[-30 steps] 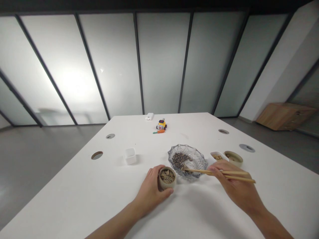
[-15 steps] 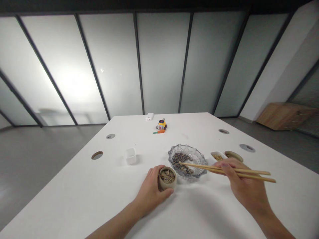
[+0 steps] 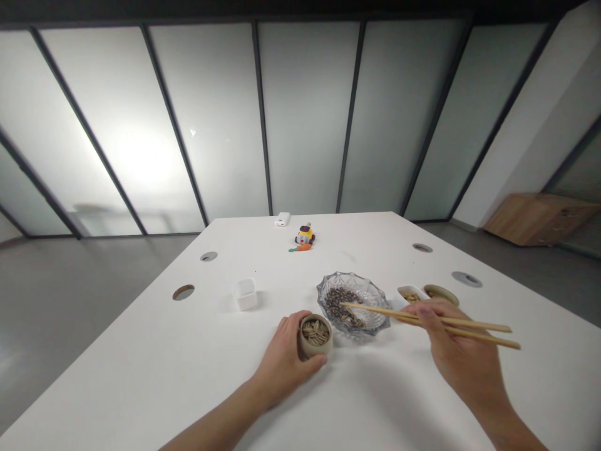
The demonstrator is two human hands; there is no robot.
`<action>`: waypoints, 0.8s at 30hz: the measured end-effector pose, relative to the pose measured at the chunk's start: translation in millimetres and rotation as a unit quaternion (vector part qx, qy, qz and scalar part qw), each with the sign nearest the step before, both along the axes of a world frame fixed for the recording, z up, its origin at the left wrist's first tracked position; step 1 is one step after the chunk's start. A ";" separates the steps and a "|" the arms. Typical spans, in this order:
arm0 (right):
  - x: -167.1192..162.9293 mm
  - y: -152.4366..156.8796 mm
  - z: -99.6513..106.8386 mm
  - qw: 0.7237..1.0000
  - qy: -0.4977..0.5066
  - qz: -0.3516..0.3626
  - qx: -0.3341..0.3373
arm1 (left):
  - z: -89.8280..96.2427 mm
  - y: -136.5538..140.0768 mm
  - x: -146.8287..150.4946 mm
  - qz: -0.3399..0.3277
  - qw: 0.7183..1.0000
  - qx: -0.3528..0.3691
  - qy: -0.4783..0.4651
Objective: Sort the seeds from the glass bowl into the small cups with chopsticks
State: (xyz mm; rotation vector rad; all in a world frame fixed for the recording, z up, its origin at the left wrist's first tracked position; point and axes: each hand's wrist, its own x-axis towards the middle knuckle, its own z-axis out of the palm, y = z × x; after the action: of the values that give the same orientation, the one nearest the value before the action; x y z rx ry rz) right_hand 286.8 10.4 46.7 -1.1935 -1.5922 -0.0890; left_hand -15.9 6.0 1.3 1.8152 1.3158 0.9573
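Observation:
My left hand [image 3: 288, 357] is wrapped round a small beige cup [image 3: 323, 352] on the table. Striped sunflower seeds [image 3: 315, 332] fill that cup. In my right hand [image 3: 457, 351] is a pair of wooden chopsticks [image 3: 474, 331], their tips over the clear glass bowl [image 3: 375, 294]. Dark seeds or beans [image 3: 339, 299] lie mostly in the left part of the bowl, with some striped seeds near its front. Whether anything is pinched between the tips is too small to tell.
A white tub [image 3: 245, 295] stands to the left. Behind my right hand are a white dish [image 3: 408, 292] of pale pieces and a beige bowl [image 3: 444, 293]. Farther back lie a toy carrot [image 3: 301, 248], a yellow toy vehicle [image 3: 305, 235] and a white device [image 3: 282, 219]. The tabletop has round holes [image 3: 183, 292].
The chopstick tips have shifted slightly to the right and up within the glass bowl. My left hand and the cup stay in place.

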 end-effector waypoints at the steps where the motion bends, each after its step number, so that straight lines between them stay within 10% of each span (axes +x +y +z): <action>1: 0.4 0.4 1.0 1.000 -0.015 -0.001 0.005 | 0.0 0.1 0.1 -0.002 1.000 0.001 -0.002; 24: -4.7 0.1 -2.1 0.996 -0.062 0.071 0.003 | 0.7 0.7 0.9 -0.008 1.000 -0.001 -0.001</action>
State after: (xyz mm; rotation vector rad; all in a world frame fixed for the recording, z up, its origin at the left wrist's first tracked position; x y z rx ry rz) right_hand 282.1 10.5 44.5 -1.0847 -1.7789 -0.0777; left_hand -15.0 6.7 2.1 1.8219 1.2981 0.9481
